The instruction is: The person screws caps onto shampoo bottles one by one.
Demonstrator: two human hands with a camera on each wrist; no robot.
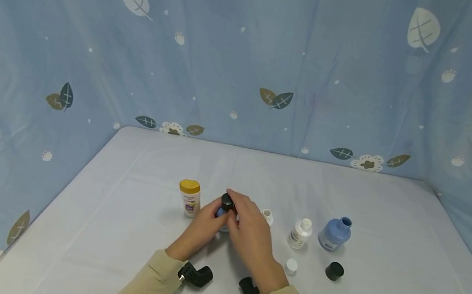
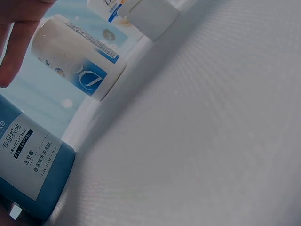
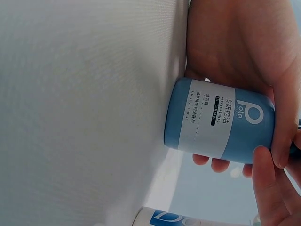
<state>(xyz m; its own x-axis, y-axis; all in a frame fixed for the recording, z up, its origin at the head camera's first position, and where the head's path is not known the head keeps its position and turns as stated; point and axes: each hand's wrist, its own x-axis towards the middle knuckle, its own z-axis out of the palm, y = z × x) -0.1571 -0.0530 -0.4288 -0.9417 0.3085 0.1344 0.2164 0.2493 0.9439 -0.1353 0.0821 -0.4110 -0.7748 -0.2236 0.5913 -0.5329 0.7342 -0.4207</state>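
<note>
Near the middle of the table stands a blue shampoo bottle point(image 3: 211, 122) with a white label and a black cap point(image 1: 227, 201) at its top. My left hand point(image 1: 202, 227) grips the bottle from the left, its fingers wrapped round the body in the right wrist view. From the right, my right hand point(image 1: 251, 235) pinches the black cap between thumb and fingers. The hands cover much of the bottle in the head view. Just beyond my right hand is an uncapped white bottle point(image 1: 267, 216), partly hidden.
A white bottle with a yellow cap point(image 1: 189, 196) stands left of my hands. To the right are another uncapped white bottle point(image 1: 299, 233) and an uncapped blue bottle point(image 1: 335, 234). A white cap point(image 1: 291, 266) and a loose black cap point(image 1: 334, 271) lie nearer me.
</note>
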